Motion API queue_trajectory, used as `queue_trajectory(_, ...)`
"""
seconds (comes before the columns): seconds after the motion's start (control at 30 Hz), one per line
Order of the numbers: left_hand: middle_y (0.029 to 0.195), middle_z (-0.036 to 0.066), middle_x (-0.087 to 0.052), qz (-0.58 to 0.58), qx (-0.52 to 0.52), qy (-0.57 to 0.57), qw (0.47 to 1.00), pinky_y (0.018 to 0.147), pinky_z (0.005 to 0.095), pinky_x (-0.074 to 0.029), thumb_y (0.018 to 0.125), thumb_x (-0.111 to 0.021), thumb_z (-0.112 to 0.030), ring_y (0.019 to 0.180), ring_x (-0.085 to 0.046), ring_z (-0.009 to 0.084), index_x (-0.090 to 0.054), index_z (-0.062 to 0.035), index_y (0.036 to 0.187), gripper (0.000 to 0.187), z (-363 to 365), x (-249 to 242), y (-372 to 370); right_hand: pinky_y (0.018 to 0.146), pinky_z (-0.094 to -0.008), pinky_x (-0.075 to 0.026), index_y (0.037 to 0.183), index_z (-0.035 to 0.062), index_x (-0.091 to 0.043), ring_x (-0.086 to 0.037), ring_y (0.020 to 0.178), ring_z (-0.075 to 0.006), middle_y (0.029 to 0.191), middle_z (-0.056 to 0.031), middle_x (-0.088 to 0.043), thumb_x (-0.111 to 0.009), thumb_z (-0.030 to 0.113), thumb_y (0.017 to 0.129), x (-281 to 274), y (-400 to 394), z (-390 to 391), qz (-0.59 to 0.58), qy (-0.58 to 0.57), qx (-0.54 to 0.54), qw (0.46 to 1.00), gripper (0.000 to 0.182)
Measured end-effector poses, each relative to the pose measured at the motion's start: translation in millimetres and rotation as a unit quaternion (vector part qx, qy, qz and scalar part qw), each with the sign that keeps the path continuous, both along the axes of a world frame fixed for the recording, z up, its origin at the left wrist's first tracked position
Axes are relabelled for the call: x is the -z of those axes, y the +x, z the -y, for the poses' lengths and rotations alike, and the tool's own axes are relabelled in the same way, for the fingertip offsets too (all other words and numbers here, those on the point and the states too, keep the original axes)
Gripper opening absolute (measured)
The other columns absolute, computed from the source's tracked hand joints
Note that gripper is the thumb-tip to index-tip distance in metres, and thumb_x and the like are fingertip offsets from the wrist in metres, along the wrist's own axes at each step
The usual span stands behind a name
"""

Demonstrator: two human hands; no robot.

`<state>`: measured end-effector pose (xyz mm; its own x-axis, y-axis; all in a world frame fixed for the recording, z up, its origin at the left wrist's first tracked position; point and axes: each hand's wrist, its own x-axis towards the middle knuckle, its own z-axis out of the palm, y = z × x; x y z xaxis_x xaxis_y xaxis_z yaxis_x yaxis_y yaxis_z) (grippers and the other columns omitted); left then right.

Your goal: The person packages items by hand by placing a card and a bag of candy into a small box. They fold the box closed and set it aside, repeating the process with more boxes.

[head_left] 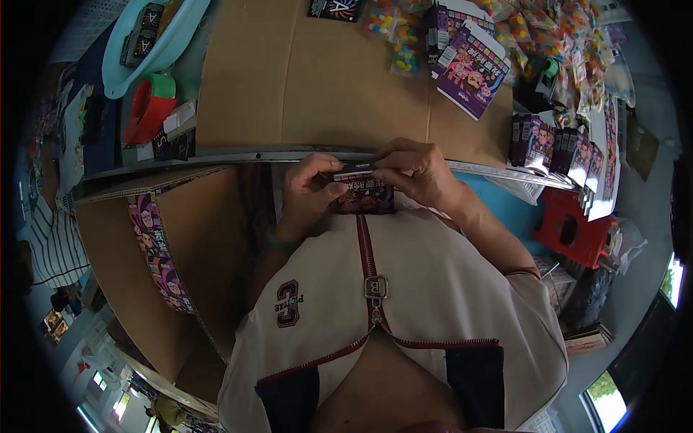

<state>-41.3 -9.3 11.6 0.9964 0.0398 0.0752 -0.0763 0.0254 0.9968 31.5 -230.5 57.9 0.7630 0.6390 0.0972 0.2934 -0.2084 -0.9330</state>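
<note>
Close to my chest, at the near edge of the work surface, a small dark purple printed carton (pixel 367 198) is held between both hands. My left hand (pixel 312 189) grips its left side, thumb and fingers at the upper corner. At the upper right of the carton, my right hand (pixel 419 173) pinches the top flap with bent fingers. A pale strip shows along the carton's top; whether anything is inside cannot be seen. Beyond my right hand, a flat purple carton (pixel 473 76) with a colour-grid flap lies on the cardboard sheet (pixel 339 94).
Small bags of colourful candies (pixel 563 43) are heaped at the upper right. Several filled-looking purple cartons (pixel 538 144) stand below them. A red tape roll (pixel 142 119) and a light-blue basin (pixel 115 65) are at left. An open cardboard box (pixel 108 231) stands beside my left arm.
</note>
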Motion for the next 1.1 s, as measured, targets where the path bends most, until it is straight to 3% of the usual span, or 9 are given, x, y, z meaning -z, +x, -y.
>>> queue_trajectory(0.1, 0.075, 0.003, -0.063, -0.001, -0.006, 0.025, 1.000, 0.062, 0.0223, -0.046, 0.081, -0.076, -0.012, 0.069, -0.058, 0.0080, -0.064, -0.0006, 0.088, 0.018, 2, -5, 1, 0.061, -0.0322, -0.051, 0.083, 0.0008, -0.070, -0.064, 0.067, -0.0215, 0.076, -0.0106, -0.067, -0.073, 0.002, 0.075, -8, 4, -6, -0.051, -0.045, 0.012, 0.998, 0.008)
queue_trajectory(0.17, 0.074, 0.002, -0.064, -0.092, -0.007, 0.035, 0.995, 0.062, 0.0216, -0.045, 0.080, -0.073, -0.007, 0.069, -0.057, 0.0065, -0.066, -0.0001, 0.092, 0.016, 2, -16, 4, 0.060, -0.0285, -0.051, 0.082, -0.0009, -0.070, -0.062, 0.064, -0.0140, 0.073, -0.0086, -0.067, -0.070, 0.000, 0.076, -8, 7, -8, -0.183, -0.034, 0.044, 0.982, 0.006)
queue_trajectory(0.4, 0.079, 0.003, -0.067, -0.135, -0.019, -0.067, 0.988, 0.067, 0.0211, -0.048, 0.082, -0.067, 0.001, 0.074, -0.060, 0.0060, -0.068, 0.0004, 0.101, 0.019, 7, -12, 8, 0.058, -0.0234, -0.048, 0.081, -0.0024, -0.069, -0.060, 0.068, -0.0063, 0.078, -0.0050, -0.068, -0.069, -0.001, 0.079, 5, 0, -10, -0.178, -0.005, 0.084, 0.980, 0.002)
queue_trajectory(0.5, 0.085, 0.005, -0.068, -0.149, 0.004, -0.089, 0.985, 0.073, 0.0232, -0.050, 0.085, -0.064, 0.002, 0.079, -0.062, 0.0095, -0.068, 0.0018, 0.101, 0.017, 4, -6, -1, 0.064, -0.0290, -0.052, 0.087, -0.0022, -0.070, -0.066, 0.071, -0.0183, 0.077, -0.0112, -0.068, -0.068, -0.002, 0.078, 5, -1, -5, -0.123, 0.002, 0.034, 0.992, 0.009)
queue_trajectory(0.57, 0.091, 0.008, -0.069, -0.011, 0.013, -0.036, 0.999, 0.077, 0.0259, -0.051, 0.087, -0.062, 0.001, 0.084, -0.064, 0.0137, -0.067, 0.0037, 0.101, 0.015, 7, 0, -4, 0.069, -0.0325, -0.053, 0.093, -0.0006, -0.070, -0.068, 0.079, -0.0277, 0.089, -0.0149, -0.069, -0.067, -0.003, 0.078, 7, -4, -2, -0.013, 0.007, 0.009, 1.000, 0.016)
queue_trajectory(0.8, 0.093, 0.008, -0.069, 0.072, -0.061, 0.123, 0.988, 0.078, 0.0253, -0.050, 0.092, -0.061, -0.004, 0.086, -0.063, 0.0131, -0.067, 0.0048, 0.105, 0.017, -6, -5, 3, 0.077, -0.0354, -0.055, 0.121, 0.0069, -0.063, -0.066, 0.094, -0.0306, 0.120, -0.0181, -0.062, -0.071, 0.001, 0.077, -10, 10, 5, 0.068, -0.089, -0.028, 0.993, 0.045)
queue_trajectory(0.9, 0.094, 0.003, -0.069, -0.072, -0.222, -0.099, 0.967, 0.075, 0.0210, -0.048, 0.097, -0.057, -0.015, 0.084, -0.060, 0.0048, -0.067, 0.0069, 0.102, 0.024, -12, -17, 18, 0.076, -0.0380, -0.055, 0.123, 0.0169, -0.062, -0.063, 0.100, -0.0296, 0.143, -0.0148, -0.043, -0.071, 0.004, 0.074, -12, 13, -17, 0.283, -0.107, -0.089, 0.949, 0.051)
queue_trajectory(1.03, 0.100, 0.006, -0.068, -0.087, -0.158, -0.108, 0.978, 0.081, 0.0231, -0.048, 0.098, -0.054, -0.013, 0.090, -0.060, 0.0086, -0.063, 0.0060, 0.111, 0.024, -37, -11, 25, 0.078, -0.0396, -0.053, 0.122, 0.0155, -0.061, -0.061, 0.098, -0.0296, 0.129, -0.0104, -0.056, -0.073, 0.010, 0.068, -18, 39, -39, 0.309, -0.116, -0.144, 0.933, 0.056)
queue_trajectory(1.1, 0.116, 0.013, -0.062, -0.013, -0.221, -0.046, 0.974, 0.092, 0.0308, -0.046, 0.093, -0.061, -0.013, 0.106, -0.057, 0.0175, -0.048, 0.0055, 0.130, 0.043, -43, -14, 23, 0.072, -0.0427, -0.052, 0.109, 0.0078, -0.063, -0.063, 0.089, -0.0342, 0.107, -0.0160, -0.065, -0.072, 0.016, 0.073, -20, 53, -54, 0.214, -0.056, -0.080, 0.972, 0.037)
